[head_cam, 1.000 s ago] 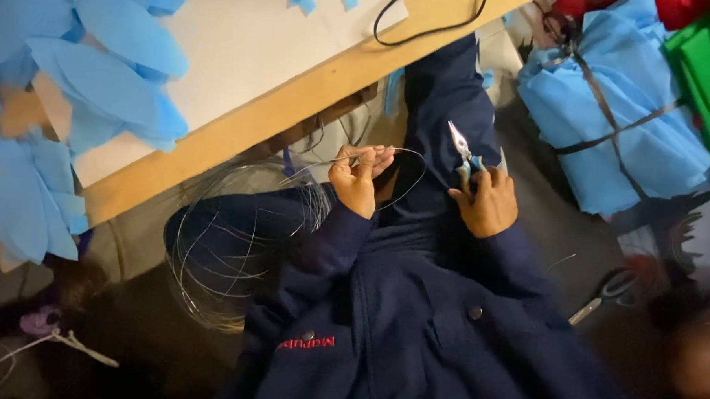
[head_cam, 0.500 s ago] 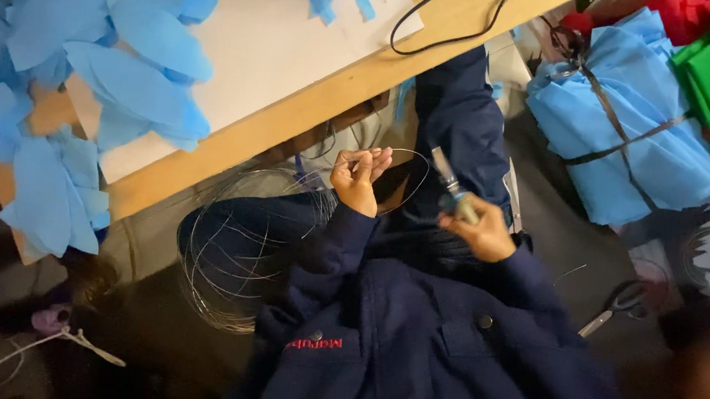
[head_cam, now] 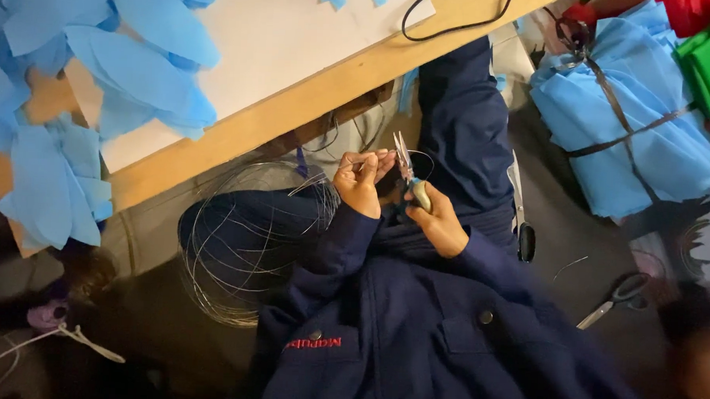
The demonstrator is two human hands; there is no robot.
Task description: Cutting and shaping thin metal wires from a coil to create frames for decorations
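My left hand [head_cam: 361,182] pinches a strand of thin grey wire in front of my chest. The strand leads down to a loose coil of wire [head_cam: 247,243] lying over my lap at the left. My right hand [head_cam: 439,218] grips the handles of small pliers [head_cam: 407,168]. Their pointed jaws stick up right next to my left fingertips, at the wire. Both arms are in dark blue sleeves.
A wooden table edge [head_cam: 295,119] runs diagonally above my hands, with white paper and blue fabric petals [head_cam: 100,65] on it. A strapped bundle of blue fabric [head_cam: 633,130] lies at the right. Scissors [head_cam: 615,299] and a second pair [head_cam: 521,213] rest near my right side.
My right hand has swung the pliers in from the right toward my left hand, and their jaws now meet the wire at my left fingertips. The left hand stayed in place.
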